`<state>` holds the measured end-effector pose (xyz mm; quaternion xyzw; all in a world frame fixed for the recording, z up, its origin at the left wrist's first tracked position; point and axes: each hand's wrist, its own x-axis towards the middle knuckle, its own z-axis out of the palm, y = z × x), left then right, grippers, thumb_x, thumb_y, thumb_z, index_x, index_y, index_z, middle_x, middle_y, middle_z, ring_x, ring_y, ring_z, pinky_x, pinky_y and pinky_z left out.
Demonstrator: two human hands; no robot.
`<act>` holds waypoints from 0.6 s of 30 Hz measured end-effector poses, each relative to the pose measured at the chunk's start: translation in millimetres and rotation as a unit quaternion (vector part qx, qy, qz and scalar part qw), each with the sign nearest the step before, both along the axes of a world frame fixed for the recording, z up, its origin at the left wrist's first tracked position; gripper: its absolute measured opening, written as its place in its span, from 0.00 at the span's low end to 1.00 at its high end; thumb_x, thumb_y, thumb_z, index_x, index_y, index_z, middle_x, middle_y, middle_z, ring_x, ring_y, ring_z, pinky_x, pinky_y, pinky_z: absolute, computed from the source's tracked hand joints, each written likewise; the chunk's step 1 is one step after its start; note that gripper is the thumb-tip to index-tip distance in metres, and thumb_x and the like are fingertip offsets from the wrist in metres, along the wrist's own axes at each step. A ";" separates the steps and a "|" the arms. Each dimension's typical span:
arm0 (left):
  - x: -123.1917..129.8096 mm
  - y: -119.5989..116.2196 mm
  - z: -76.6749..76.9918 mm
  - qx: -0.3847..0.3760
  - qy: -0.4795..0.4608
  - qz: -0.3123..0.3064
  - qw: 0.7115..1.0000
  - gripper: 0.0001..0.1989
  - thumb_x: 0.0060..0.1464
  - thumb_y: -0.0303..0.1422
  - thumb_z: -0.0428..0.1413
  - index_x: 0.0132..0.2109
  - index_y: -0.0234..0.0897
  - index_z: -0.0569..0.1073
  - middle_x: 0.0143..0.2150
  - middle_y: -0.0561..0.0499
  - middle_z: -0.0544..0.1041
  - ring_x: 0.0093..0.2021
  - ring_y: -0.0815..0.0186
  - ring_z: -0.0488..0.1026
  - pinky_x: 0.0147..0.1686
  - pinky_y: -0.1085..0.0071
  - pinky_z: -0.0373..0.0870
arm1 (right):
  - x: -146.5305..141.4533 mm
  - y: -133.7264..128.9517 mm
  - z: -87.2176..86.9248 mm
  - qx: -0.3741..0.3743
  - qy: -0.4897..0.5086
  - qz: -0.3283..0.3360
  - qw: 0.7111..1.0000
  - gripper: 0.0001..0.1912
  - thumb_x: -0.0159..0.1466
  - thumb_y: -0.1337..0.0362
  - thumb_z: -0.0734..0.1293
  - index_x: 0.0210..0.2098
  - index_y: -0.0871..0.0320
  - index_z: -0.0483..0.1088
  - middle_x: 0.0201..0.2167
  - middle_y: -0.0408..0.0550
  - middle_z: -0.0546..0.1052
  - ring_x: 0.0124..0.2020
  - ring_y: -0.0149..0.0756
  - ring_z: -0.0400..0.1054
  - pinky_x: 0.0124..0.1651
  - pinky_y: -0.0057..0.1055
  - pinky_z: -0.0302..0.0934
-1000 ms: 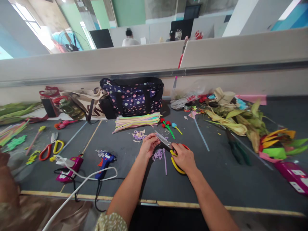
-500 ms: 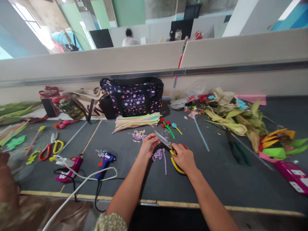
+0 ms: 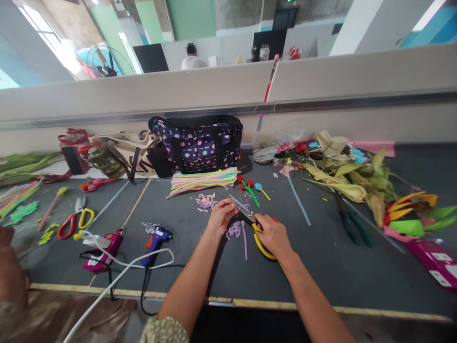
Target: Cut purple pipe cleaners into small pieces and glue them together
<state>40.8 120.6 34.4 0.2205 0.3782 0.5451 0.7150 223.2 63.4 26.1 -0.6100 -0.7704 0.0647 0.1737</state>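
My right hand (image 3: 272,233) is wrapped around the yellow-and-red handles of a pair of scissors (image 3: 242,207), whose blades point up and left. Close by the blades, the fingers of my left hand (image 3: 222,216) are pinched together; whatever they hold is too small to make out. Under the hands lie a heap of short purple pipe cleaner pieces (image 3: 234,230) and one longer purple pipe cleaner (image 3: 245,243). Just beyond my left hand is a pile of purple and beige clippings (image 3: 206,201). A bundle of pastel pipe cleaners (image 3: 203,181) sits farther back.
A blue glue gun (image 3: 156,243) and a magenta power box (image 3: 103,252) with trailing white cord are on the left, near other scissors (image 3: 79,216). A dotted bag (image 3: 200,145) stands behind. Dried husks (image 3: 342,181) and pliers (image 3: 352,221) lie right. Another person's arm (image 3: 12,271) shows far left.
Very little differs. The scissors' blades look slightly closer together, and the right hand has shifted only slightly; the left hand stays in place.
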 end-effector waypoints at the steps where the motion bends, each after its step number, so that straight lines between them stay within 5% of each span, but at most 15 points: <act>1: -0.1 0.0 0.2 0.001 -0.003 0.000 1.000 0.09 0.39 0.22 0.63 0.30 0.33 0.72 0.24 0.53 0.74 0.24 0.72 0.72 0.32 0.75 0.70 | 0.1 0.1 -0.2 -0.002 -0.002 0.000 1.000 0.11 0.56 0.68 0.64 0.39 0.52 0.67 0.31 0.40 0.71 0.31 0.29 0.65 0.31 0.24 0.49; 18: -1.8 1.8 -3.6 -0.004 0.005 0.005 1.000 0.09 0.40 0.23 0.63 0.33 0.32 0.74 0.25 0.53 0.74 0.24 0.72 0.71 0.32 0.74 0.70 | -1.4 -0.6 -0.7 -0.014 -0.026 -0.029 0.999 0.11 0.58 0.65 0.64 0.41 0.52 0.65 0.32 0.41 0.70 0.30 0.29 0.65 0.32 0.25 0.50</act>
